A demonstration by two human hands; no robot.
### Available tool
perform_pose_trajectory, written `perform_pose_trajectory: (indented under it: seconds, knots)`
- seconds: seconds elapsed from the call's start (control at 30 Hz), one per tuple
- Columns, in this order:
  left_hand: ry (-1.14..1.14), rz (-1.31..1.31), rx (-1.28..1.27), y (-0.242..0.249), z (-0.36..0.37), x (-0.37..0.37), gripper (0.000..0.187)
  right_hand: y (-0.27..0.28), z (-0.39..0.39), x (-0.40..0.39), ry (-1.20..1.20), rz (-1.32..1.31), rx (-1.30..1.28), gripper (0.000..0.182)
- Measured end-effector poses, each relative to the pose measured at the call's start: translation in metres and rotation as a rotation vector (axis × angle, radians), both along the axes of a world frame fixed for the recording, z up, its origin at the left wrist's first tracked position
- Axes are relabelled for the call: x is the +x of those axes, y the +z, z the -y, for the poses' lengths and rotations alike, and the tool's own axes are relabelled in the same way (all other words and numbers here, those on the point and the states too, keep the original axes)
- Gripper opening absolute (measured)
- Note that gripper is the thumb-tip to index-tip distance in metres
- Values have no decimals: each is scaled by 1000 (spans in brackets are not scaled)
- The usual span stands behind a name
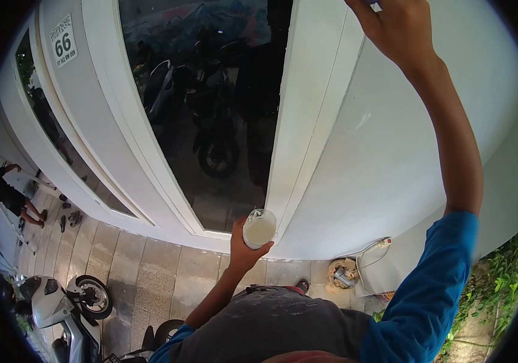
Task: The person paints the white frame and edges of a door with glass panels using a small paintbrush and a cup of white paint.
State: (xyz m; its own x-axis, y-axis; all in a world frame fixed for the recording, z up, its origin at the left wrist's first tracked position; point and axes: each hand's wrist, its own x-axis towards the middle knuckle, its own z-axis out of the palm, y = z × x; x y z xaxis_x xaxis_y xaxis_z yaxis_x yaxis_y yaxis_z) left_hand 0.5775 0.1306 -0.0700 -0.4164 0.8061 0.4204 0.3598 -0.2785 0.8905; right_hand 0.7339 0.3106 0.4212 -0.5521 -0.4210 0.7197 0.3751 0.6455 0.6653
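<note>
My left hand is wrapped round a clear plastic cup with whitish liquid in it. The cup is held upright in front of my body, near the bottom corner of the window frame. High up at the top edge of the view, my right hand is raised against the white wall. Its fingers are bent and partly cut off by the edge. A small bluish bit shows between them, too little to name. Beside that hand runs the white window frame.
Dark window glass reflects motorbikes. A silver motorbike stands at lower left on the paving. Farther left is another person. A round container and a cable lie by the wall, with plants at right.
</note>
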Motion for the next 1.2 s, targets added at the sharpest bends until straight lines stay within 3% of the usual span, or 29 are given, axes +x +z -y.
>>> perform_pose_trajectory:
  seconds: [0.1, 0.17, 0.23, 0.27, 0.33, 0.4, 0.53, 0.63, 0.7, 0.77, 0.87, 1.0, 1.03, 1.1, 1.2]
  knots:
    - [-1, 22, 16, -4, 2, 1, 86, -37, -29, -8, -39, 95, 232, 11]
    - [24, 27, 34, -5, 0, -2, 84, -98, -25, -8, -108, 319, 209, 19]
    - [23, 44, 11, -5, 3, -3, 88, -150, -9, -5, -54, 495, 92, 23]
    - [30, 18, -4, -6, 2, -4, 90, -174, -7, -3, 8, 528, -10, 14]
    - [43, 0, 17, -1, 4, -5, 90, -201, 1, -2, 8, 668, -372, 11]
    - [54, -18, 29, 3, 2, -6, 91, -189, -2, -3, -30, 693, -517, 11]
    - [45, -20, 17, -2, 2, -5, 91, -69, -9, -9, 41, 257, -482, 10]
    - [37, -32, -7, -3, 2, -5, 90, 24, -19, -3, 57, -66, -8, 14]
    - [37, -26, -20, -1, 5, -3, 90, 51, -9, -2, 46, -81, 120, 12]
    - [63, -43, 7, 3, 6, -2, 90, 44, -11, -8, -13, -35, 190, 12]
    - [49, -54, 17, 2, 7, -5, 91, -34, -38, -12, -116, 143, 327, 15]
    - [85, -39, 26, 3, 12, -6, 90, -141, -8, -2, -59, 501, 61, 14]
    - [87, -32, 29, -1, 11, -8, 89, -159, -3, -2, -11, 566, -148, 15]
    - [79, -23, 31, -2, 12, -7, 89, -173, 7, 0, -50, 677, -545, 17]
    - [64, 22, 20, 2, 12, -5, 87, -130, -8, -8, -39, 491, -511, 18]
